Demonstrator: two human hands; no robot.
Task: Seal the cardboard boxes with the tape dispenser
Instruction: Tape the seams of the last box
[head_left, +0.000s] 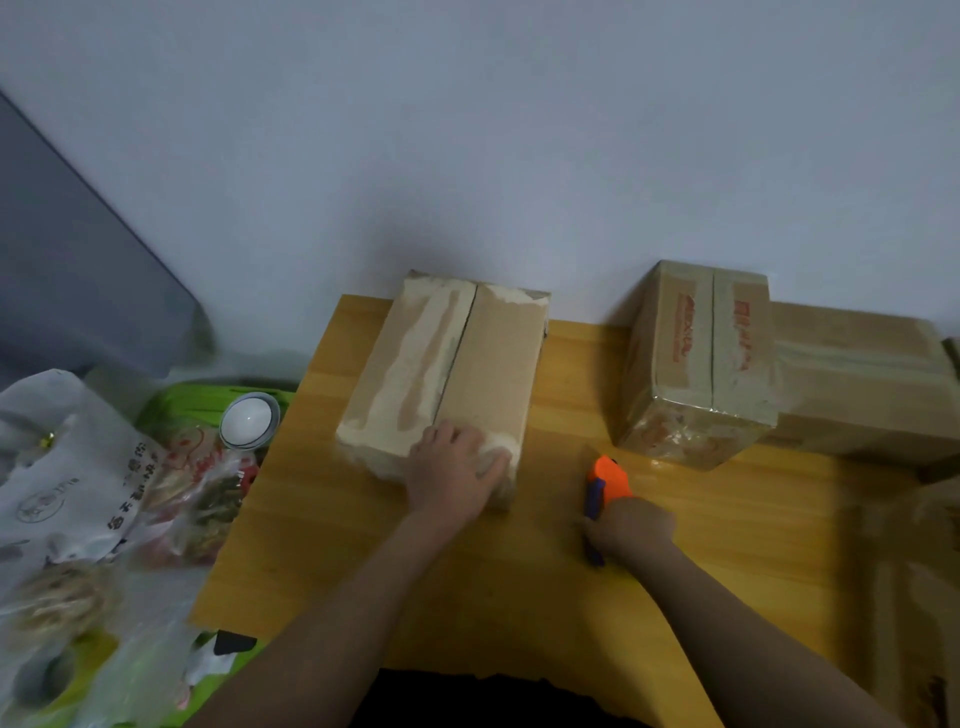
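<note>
Right hand (631, 525) grips tape dispenser (607, 480); left hand (452, 467) presses box (447, 374).

Unsealed cardboard box (457, 364): oblong, top flaps shut with bare centre seam, pale torn patches; near end under the left fingers. Tape dispenser (605, 486): orange body, blue handle, protruding beyond the right fingers. Taped box (696, 358): red print, glossy film, beyond the right fingertips. Larger box (862, 374): touching it, farther right.

wooden table (519, 597) | white bowl (248, 420) left of it | printed plastic bags (78, 493) (crumpled) beside bowl
</note>
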